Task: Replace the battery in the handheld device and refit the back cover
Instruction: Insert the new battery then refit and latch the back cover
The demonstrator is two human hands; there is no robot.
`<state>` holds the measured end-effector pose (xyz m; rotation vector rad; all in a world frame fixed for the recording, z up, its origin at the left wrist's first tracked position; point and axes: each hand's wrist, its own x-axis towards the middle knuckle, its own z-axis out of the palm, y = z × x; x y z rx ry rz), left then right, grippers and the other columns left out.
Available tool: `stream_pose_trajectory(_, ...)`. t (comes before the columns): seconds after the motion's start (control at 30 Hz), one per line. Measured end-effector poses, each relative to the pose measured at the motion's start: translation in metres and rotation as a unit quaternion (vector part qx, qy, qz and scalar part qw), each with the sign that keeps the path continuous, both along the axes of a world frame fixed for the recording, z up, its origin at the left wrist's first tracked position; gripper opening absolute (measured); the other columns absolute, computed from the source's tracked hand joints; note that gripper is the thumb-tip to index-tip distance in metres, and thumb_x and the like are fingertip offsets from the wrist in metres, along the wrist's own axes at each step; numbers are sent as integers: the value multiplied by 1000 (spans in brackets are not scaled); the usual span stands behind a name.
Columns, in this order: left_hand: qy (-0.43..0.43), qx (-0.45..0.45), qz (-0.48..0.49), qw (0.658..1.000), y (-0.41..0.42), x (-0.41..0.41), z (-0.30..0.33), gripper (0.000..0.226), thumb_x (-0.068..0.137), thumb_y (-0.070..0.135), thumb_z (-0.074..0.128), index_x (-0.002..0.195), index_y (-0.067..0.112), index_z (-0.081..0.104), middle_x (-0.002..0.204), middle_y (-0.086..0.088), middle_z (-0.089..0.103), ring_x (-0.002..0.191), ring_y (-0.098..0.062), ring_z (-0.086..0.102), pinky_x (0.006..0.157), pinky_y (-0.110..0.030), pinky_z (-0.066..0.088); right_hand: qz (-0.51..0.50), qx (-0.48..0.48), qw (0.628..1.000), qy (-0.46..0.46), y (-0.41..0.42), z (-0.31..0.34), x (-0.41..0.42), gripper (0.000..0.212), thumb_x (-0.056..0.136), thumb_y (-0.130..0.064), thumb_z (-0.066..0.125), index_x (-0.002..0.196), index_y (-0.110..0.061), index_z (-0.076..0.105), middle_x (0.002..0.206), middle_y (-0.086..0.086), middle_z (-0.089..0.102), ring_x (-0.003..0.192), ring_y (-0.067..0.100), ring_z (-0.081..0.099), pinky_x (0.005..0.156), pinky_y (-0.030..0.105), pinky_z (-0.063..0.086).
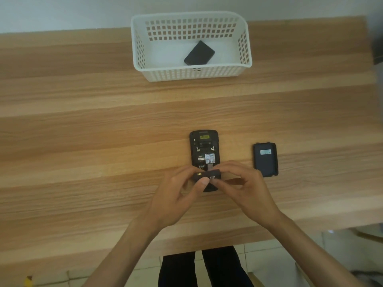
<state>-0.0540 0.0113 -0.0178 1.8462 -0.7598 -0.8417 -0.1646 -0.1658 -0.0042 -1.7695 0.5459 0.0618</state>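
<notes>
The black handheld device (204, 148) lies face down on the wooden table (83, 141) with its battery bay open and labels showing. Just above its near end, both hands hold a black battery (208, 174) edge-up, its gold contacts facing me. My left hand (178, 195) pinches the battery's left part with the thumb on its front. My right hand (240, 183) grips its right end. The black back cover (265, 159) lies inner side up to the right of the device. A second black battery (199, 53) rests in the white basket (246, 48).
The white perforated basket stands at the back of the table, against the wall. The table's near edge runs just below my wrists, with tiled floor and my legs beneath. A dark object (378, 50) sits at the far right edge.
</notes>
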Motion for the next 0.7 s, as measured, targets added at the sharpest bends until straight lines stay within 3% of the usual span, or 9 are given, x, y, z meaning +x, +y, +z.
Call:
stream_pose_trajectory(0.1, 37, 23, 18, 999, -1, -6, -4, 17, 105, 39, 55, 117, 33, 65, 92, 15, 68, 78, -15, 64, 66, -29, 51, -40, 39, 997, 49, 2, -5, -2, 24, 90, -18, 75, 114, -20, 77, 106, -10, 78, 100, 12, 73, 86, 32, 61)
stream_pose_trajectory(0.2, 97, 37, 64, 993, -3, -13, -5, 49, 96, 25, 72, 135, 41, 48, 103, 16, 71, 79, -10, 70, 66, -18, 50, -74, 67, 992, 72, 2, -9, -2, 24, 90, -15, 75, 113, -22, 77, 99, -7, 80, 92, 11, 74, 84, 28, 60)
stream_pose_trajectory(0.27, 91, 36, 70, 993, -2, -17, -9, 67, 89, 19, 81, 139, 40, 44, 107, 13, 69, 76, -3, 68, 67, -14, 50, -87, 77, 990, 78, 1, -13, -3, 26, 90, -14, 74, 114, -24, 77, 98, -6, 81, 92, 14, 74, 84, 28, 61)
stream_pose_trajectory(0.37, 66, 29, 61, 995, 1, -22, -17, 82, 81, 16, 88, 147, 33, 43, 114, 11, 67, 79, -6, 69, 67, -12, 50, -90, 71, 990, 84, 2, -18, -4, 34, 91, -11, 74, 122, -24, 73, 99, -7, 81, 91, 10, 74, 83, 23, 60)
stream_pose_trajectory(0.47, 60, 42, 74, 995, 2, -22, -24, 82, 79, 15, 89, 145, 35, 45, 112, 10, 69, 80, -9, 69, 68, -13, 50, -106, 69, 988, 88, 5, -20, -3, 45, 89, -10, 76, 130, -24, 67, 91, -5, 81, 83, 5, 75, 81, 14, 56)
stream_pose_trajectory(0.53, 50, 53, 78, 994, 2, -22, -26, 79, 79, 18, 90, 144, 33, 48, 108, 9, 71, 79, -10, 69, 68, -14, 51, -121, 53, 987, 89, 6, -21, -2, 41, 87, -11, 79, 124, -22, 66, 86, -2, 81, 80, 4, 75, 78, 12, 55)
stream_pose_trajectory(0.7, 65, 75, 93, 991, 4, -22, -30, 59, 78, 27, 90, 126, 33, 56, 89, 11, 71, 74, -9, 68, 66, -19, 54, -126, 14, 989, 77, 9, -22, -3, 37, 81, -10, 84, 115, -20, 72, 100, -7, 77, 79, 7, 75, 74, 24, 63)
